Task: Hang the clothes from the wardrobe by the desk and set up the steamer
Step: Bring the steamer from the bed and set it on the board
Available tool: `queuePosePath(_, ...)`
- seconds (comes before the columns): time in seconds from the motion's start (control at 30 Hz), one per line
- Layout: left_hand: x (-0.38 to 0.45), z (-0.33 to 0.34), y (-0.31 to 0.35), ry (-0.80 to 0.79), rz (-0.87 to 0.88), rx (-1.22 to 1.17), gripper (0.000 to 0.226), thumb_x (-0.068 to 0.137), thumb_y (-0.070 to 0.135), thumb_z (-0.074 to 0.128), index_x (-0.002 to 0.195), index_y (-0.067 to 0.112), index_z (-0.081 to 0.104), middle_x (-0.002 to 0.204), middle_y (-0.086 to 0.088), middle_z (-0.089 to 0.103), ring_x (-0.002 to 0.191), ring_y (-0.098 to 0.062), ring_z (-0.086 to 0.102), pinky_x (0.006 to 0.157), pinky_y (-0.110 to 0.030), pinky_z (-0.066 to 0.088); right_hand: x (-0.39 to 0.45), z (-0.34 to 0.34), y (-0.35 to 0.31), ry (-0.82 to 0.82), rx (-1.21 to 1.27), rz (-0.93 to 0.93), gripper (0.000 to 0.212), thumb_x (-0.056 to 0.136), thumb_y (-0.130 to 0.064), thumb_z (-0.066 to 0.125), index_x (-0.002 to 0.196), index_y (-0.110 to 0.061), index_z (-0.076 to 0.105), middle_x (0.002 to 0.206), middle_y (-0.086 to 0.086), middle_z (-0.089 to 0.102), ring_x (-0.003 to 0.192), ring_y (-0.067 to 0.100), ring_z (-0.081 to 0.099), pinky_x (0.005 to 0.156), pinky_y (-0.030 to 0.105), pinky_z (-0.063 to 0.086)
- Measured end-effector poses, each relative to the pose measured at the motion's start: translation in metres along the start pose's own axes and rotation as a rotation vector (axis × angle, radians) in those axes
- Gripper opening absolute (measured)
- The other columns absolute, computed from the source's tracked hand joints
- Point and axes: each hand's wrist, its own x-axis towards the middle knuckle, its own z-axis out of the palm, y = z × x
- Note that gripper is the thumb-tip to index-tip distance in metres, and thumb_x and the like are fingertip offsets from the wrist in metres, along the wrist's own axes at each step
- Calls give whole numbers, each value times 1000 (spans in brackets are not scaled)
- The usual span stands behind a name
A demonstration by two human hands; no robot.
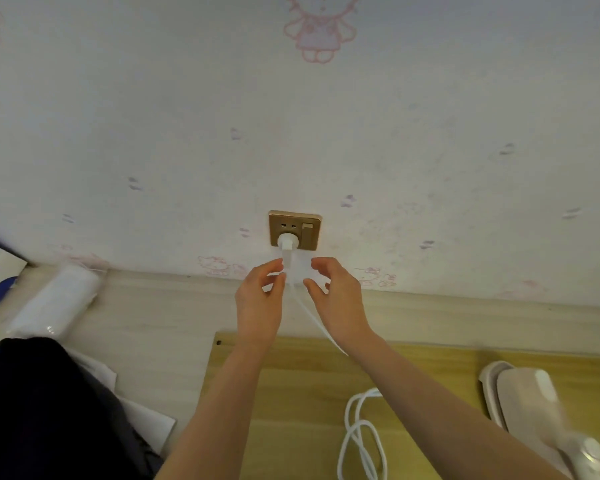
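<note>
Nearest of all, a dark garment (45, 407) lies heaped at the lower left, so the hanging part of the job cannot be judged from here; no hanger or rail is in sight. Beside it, on the yellow wooden surface (291, 393), a slack loop of white cord (359, 431) is coiled, and at the far right the steamer (534, 407) lies on its side, pale and a little blurred.

Further out, both forearms reach toward the wall. The left hand (258, 299) has its fingers loosely spread and its fingertips right beside the cord, though whether they touch it I cannot tell. The right hand (333, 289) is likewise relaxed and holds nothing, thumb and fingers parted just beside the cord.

Against the wall, the white plug (285, 242) sits seated in the gold socket plate (295, 230), with the cord dropping from it between the two hands. A pale roll (58, 299) lies off to the left by the wall.

By my reckoning the steamer is plugged in; switching it on and standing it ready look to be what remains, along with any clothes unhung.
</note>
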Motion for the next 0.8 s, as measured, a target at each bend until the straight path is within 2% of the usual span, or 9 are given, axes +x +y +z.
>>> queuePosePath(0.07, -15, -2, -1, -4, 40, 83, 25, 96, 16, 55, 119, 23, 63, 108, 12, 61, 89, 3, 58, 67, -1, 42, -14, -9, 8, -12, -71, -4, 33, 95, -19, 57, 128, -18, 53, 129, -3, 59, 119, 13, 55, 101, 25, 41)
queuePosePath(0.17, -44, -5, -5, -23, 78, 128, 25, 97, 15, 54, 118, 23, 63, 105, 10, 62, 87, 4, 57, 74, -12, 47, -38, -26, 24, -31, -132, -4, 31, 97, -18, 51, 128, -16, 53, 127, -2, 60, 119, 14, 54, 98, 21, 38)
queuePosePath(0.3, -86, -1, -13, -77, 152, 252, 25, 97, 17, 53, 119, 22, 63, 105, 7, 64, 85, -1, 59, 75, -23, 52, -75, -50, 47, -78, -246, -13, 34, 97, -20, 48, 131, -14, 50, 129, 2, 57, 119, 18, 53, 99, 31, 42)
queuePosePath(0.4, -122, 8, -23, -116, 221, 347, 25, 95, 16, 54, 118, 19, 65, 106, 1, 67, 85, -10, 62, 78, -33, 54, -110, -70, 68, -123, -375, -35, 38, 97, -20, 47, 134, -14, 46, 131, 6, 54, 122, 23, 49, 98, 35, 42)
queuePosePath(0.57, -201, 22, -29, -180, 255, 415, 29, 94, 19, 56, 121, 23, 62, 105, 3, 67, 90, -16, 63, 76, -30, 49, -181, -107, 103, -148, -514, -41, 42, 95, -21, 47, 136, -11, 45, 131, 9, 52, 125, 26, 44, 98, 38, 43)
queuePosePath(0.8, -325, 32, -33, -239, 435, 570, 29, 93, 18, 56, 121, 20, 61, 104, -1, 67, 93, -23, 62, 70, -40, 54, -295, -159, 144, -112, -688, -151, 31, 89, -17, 53, 118, -7, 57, 109, 10, 60, 108, 29, 53, 88, 39, 49)
